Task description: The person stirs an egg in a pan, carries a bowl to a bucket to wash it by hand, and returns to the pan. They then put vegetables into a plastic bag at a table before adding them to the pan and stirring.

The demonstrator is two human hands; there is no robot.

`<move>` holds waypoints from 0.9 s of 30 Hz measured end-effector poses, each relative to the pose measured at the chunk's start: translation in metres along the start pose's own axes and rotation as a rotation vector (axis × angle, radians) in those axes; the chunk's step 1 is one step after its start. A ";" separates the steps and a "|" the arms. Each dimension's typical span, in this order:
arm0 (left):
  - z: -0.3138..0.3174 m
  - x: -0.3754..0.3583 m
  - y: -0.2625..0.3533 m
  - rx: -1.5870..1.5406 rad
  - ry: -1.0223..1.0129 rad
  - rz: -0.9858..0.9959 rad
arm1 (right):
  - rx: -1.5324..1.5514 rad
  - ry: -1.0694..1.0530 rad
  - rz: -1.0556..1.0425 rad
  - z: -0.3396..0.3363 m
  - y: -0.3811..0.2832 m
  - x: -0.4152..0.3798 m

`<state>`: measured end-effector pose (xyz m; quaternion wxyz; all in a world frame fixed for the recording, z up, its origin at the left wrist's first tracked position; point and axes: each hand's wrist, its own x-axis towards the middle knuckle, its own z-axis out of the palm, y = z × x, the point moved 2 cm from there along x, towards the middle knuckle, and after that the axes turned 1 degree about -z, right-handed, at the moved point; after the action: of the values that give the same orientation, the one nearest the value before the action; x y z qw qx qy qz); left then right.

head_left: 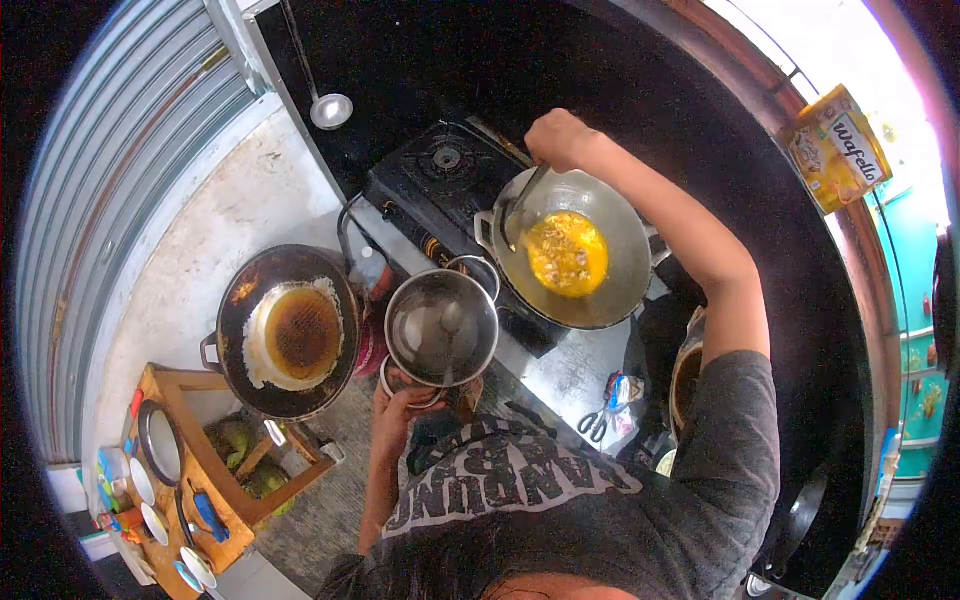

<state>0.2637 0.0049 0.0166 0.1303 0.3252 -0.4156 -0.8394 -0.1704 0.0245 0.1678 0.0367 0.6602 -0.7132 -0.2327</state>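
Observation:
My left hand (405, 398) is closed around the near handle of a metal pot (397, 335), which is held in front of my body. Inside the pot a grey spoon-like shape (450, 322) shows. My right hand (562, 142) reaches over the far side of a large wok (625, 235), closed on the handle of a long cooking utensil (527, 195). Its lower end is down inside the wok, against the left wall. Yellow-orange food with brownish bits (568, 255) lies in the wok's bottom. The wok stands on the right side of the stove (420, 185).
A dark pan (232, 325) with brown oil sits left of the pot. A ladle (331, 111) hangs at the back wall. Scissors (595, 425) and small packets (625, 390) lie right of my body. A wooden rack (235, 535) with dishes stands lower left.

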 end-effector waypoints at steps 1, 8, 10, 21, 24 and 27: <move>0.000 0.000 0.002 0.021 -0.002 0.004 | -0.024 -0.031 0.013 -0.002 -0.009 0.002; -0.018 -0.010 -0.009 0.020 -0.005 0.036 | -0.111 -0.151 0.060 0.022 -0.028 -0.023; -0.015 -0.023 -0.002 -0.051 0.013 0.059 | -0.099 -0.219 0.122 0.026 -0.016 -0.041; -0.050 -0.073 -0.006 -0.020 0.029 0.076 | 0.154 -0.210 0.583 0.029 -0.035 -0.230; -0.058 -0.086 -0.006 -0.019 0.062 0.032 | 0.154 -0.245 0.655 0.012 -0.078 -0.252; -0.064 -0.098 -0.013 -0.025 0.026 0.067 | 0.132 -0.119 0.559 0.024 -0.103 -0.263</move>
<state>0.3804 0.0213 0.0212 0.1679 0.3202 -0.4140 -0.8354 -0.0506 0.2815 0.1740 0.0143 0.4241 -0.8820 -0.2051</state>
